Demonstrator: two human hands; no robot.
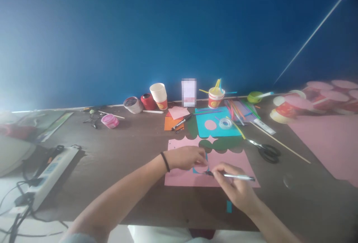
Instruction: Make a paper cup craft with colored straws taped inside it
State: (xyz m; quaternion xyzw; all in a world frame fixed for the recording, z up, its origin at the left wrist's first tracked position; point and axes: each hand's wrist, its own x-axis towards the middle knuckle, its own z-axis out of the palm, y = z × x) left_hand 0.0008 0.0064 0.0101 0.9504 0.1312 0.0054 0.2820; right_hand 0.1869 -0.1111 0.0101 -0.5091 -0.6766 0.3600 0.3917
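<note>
A pink sheet [232, 164] with scalloped cuts along its far edge lies on the dark table. My left hand [190, 157], with a black band at the wrist, presses its bent fingers on a round pink piece [200, 168] with blue showing around it, on top of the sheet. Closed around a pen [239, 177], my right hand [231, 183] rests at the sheet's near part, the pen's dark tip pointing left at the edge of the round piece.
Scissors [264, 149] and a wooden stick [279, 142] lie to the right. Behind are a blue sheet [203, 125] with a tape roll [225, 123], and paper cups [216, 97]. A power strip [56, 175] with cables sits left. A blue scrap [229, 206] lies near the front edge.
</note>
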